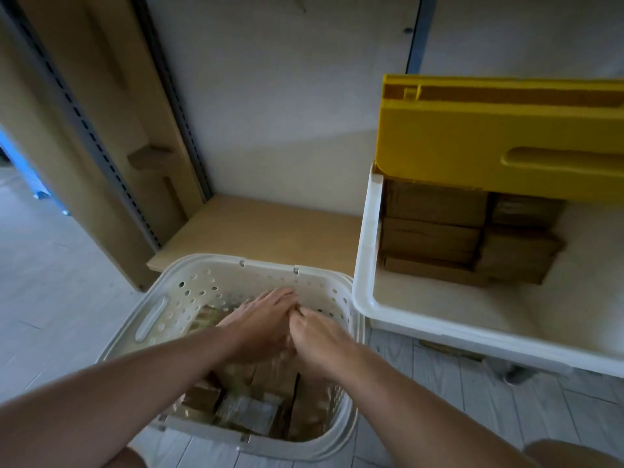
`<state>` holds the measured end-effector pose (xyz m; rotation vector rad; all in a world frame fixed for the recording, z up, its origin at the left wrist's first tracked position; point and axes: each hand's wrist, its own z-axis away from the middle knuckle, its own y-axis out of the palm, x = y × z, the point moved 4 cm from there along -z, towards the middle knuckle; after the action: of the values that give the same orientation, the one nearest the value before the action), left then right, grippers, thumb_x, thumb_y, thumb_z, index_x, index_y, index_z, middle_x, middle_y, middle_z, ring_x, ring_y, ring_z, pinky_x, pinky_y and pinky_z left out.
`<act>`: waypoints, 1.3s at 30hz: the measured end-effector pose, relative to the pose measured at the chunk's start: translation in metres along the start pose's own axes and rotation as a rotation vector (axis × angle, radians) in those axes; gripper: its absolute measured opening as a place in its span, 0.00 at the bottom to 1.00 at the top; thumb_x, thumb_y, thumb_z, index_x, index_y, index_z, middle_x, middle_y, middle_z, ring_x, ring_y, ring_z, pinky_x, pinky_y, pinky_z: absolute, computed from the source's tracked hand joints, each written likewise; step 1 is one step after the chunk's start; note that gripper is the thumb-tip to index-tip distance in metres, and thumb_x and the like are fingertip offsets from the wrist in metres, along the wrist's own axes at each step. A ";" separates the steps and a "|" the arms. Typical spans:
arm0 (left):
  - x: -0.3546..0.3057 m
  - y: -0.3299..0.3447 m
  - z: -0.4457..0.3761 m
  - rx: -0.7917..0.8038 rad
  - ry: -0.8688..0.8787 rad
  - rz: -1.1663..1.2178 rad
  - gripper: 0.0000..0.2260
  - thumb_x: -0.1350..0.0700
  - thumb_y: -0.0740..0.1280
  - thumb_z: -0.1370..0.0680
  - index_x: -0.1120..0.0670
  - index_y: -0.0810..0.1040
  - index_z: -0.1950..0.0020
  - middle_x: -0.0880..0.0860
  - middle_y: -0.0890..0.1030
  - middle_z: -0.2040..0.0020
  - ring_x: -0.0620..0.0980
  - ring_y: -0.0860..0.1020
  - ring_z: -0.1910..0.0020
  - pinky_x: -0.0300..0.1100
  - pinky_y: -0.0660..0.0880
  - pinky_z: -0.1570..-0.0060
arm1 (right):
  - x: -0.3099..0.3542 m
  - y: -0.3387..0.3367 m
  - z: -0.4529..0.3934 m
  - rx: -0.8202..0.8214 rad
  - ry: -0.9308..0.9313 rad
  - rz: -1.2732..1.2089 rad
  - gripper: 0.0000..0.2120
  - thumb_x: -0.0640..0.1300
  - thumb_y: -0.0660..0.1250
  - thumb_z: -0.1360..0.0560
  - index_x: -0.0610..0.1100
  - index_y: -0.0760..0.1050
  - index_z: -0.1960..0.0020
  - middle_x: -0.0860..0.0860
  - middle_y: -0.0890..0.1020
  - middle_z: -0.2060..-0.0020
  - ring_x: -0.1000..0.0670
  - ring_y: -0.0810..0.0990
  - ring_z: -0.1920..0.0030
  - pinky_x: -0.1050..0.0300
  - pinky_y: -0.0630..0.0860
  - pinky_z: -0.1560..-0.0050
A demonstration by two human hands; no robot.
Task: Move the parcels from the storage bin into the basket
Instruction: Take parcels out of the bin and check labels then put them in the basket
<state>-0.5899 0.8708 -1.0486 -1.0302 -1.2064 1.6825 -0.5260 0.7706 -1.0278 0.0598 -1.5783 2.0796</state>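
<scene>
some brown cardboard parcels point(256, 400) lie under the fingers point(277, 295) in the white holey plastic basket point(202, 285); grip unclear. more brown parcels point(435, 231) wait in the white storage bin point(363, 265), off right.

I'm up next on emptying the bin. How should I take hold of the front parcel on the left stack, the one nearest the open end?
Grip that front parcel by its two short ends, coming from above and the bin's open near side. Its top and front edge are exposed, while the yellow lid overhangs the back and another stack crowds its right.
</scene>
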 end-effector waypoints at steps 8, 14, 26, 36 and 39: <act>-0.027 -0.080 0.053 -0.350 0.059 0.254 0.34 0.60 0.69 0.25 0.43 0.62 0.21 0.43 0.70 0.26 0.42 0.69 0.28 0.45 0.69 0.28 | 0.003 -0.080 0.067 -0.244 -0.144 -0.078 0.38 0.42 0.71 0.25 0.49 0.57 0.21 0.51 0.70 0.26 0.46 0.71 0.29 0.51 0.73 0.36; -0.080 -0.111 0.063 -0.478 0.146 0.268 0.31 0.52 0.68 0.21 0.42 0.60 0.21 0.35 0.66 0.27 0.28 0.63 0.31 0.28 0.58 0.32 | -0.030 -0.122 0.109 -0.409 -0.160 -0.114 0.37 0.47 0.69 0.22 0.47 0.55 0.18 0.53 0.64 0.21 0.51 0.62 0.22 0.53 0.62 0.23; -0.185 -0.119 -0.014 -0.543 0.271 0.520 0.30 0.57 0.66 0.21 0.49 0.62 0.20 0.43 0.68 0.24 0.36 0.63 0.25 0.36 0.64 0.26 | -0.148 -0.146 0.176 -0.560 0.100 -0.160 0.39 0.50 0.72 0.23 0.49 0.56 0.18 0.54 0.64 0.22 0.55 0.62 0.23 0.65 0.58 0.28; -0.211 -0.095 -0.080 -0.460 0.156 0.484 0.28 0.54 0.65 0.20 0.48 0.62 0.20 0.49 0.71 0.25 0.35 0.73 0.51 0.18 0.61 0.52 | -0.231 -0.141 0.170 -0.502 0.272 -0.264 0.39 0.51 0.75 0.26 0.52 0.60 0.20 0.54 0.74 0.28 0.51 0.76 0.34 0.64 0.69 0.42; -0.218 -0.091 -0.091 -0.422 0.101 0.543 0.27 0.57 0.66 0.20 0.50 0.64 0.21 0.65 0.79 0.38 0.37 0.71 0.76 0.25 0.65 0.71 | -0.252 -0.138 0.155 -0.510 0.298 -0.383 0.33 0.49 0.74 0.26 0.56 0.67 0.24 0.56 0.79 0.35 0.52 0.78 0.37 0.60 0.71 0.43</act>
<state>-0.4177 0.7165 -0.9454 -1.8092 -1.3231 1.7747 -0.2915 0.5597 -0.9419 -0.1162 -1.6997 1.2923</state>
